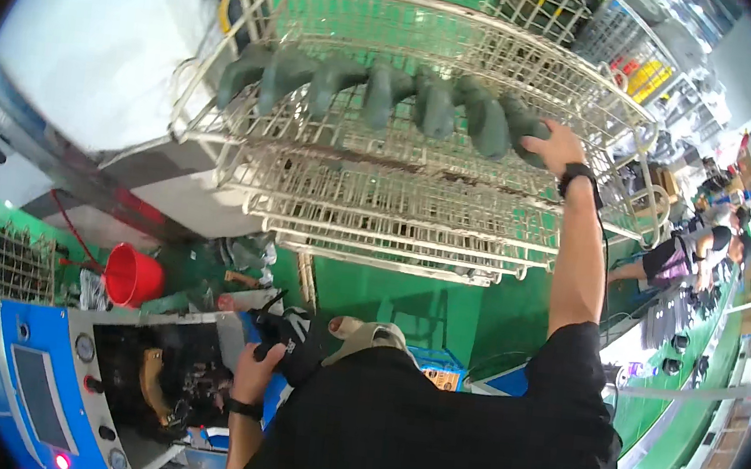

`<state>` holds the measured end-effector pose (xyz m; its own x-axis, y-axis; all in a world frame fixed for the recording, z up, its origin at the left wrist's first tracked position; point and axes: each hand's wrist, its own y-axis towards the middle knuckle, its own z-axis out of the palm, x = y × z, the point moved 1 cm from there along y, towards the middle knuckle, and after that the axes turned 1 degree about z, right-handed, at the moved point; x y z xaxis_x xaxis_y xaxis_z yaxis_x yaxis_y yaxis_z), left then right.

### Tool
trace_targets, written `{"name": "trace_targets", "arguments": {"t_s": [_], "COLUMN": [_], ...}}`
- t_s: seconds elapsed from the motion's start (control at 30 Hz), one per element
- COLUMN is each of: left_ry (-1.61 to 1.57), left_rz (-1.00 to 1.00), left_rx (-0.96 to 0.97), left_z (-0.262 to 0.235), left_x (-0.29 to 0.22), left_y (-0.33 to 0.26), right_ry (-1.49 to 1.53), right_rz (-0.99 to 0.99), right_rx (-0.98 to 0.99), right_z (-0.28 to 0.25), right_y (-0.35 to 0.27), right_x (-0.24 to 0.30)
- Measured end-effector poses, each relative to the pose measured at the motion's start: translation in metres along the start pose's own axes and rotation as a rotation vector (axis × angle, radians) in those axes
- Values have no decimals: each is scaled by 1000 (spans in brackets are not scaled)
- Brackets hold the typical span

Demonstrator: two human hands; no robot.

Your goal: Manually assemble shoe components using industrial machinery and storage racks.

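Observation:
A row of several dark grey-green, curved pieces (pixel 378 97), shaped like shoes or shoe lasts, lies across the upper shelf of a pale wire rack (pixel 383 164). At the row's right end my right hand (pixel 556 149) is closed on one grey-green curved piece (pixel 524 131), its thumb and fingers at the near side. Low on the left, my left hand (pixel 257 372) is closed at a black object (pixel 298 347) with white lettering, beside a machine. The object's full shape is partly hidden by my hand and body, and its kind is unclear.
A blue and white machine (pixel 50 374) with gauges, knobs and a screen stands at the lower left. Behind it are a red bucket (pixel 133 276) and another loaded wire rack (pixel 7 260). At the right, another person (pixel 686 258) is beside a long workbench; more wire carts stand far back.

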<state>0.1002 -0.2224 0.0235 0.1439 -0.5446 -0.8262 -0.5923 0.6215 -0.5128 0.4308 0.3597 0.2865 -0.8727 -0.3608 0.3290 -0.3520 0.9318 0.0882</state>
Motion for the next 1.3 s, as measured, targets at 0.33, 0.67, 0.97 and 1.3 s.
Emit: {"name": "trace_targets", "arguments": {"t_s": [0.33,0.67,0.97,1.3], "left_ry": [-371,11,-362,-246], "left_rz": [-196,-146,-341,-366], "left_rx": [-164,-227,-455,-507], "left_z": [-31,-14,-12,-17], "left_x": [28,8,19,66], "left_y": [-56,-53,-90,-125], "right_ry": [1313,-1,-150,320], "right_rz": [-75,7,-375,-121], "right_rx": [94,230,458,302], "right_z": [53,222,343,429], "right_y": [-250,-99,8,55], "right_x": [-52,174,285,324]}}
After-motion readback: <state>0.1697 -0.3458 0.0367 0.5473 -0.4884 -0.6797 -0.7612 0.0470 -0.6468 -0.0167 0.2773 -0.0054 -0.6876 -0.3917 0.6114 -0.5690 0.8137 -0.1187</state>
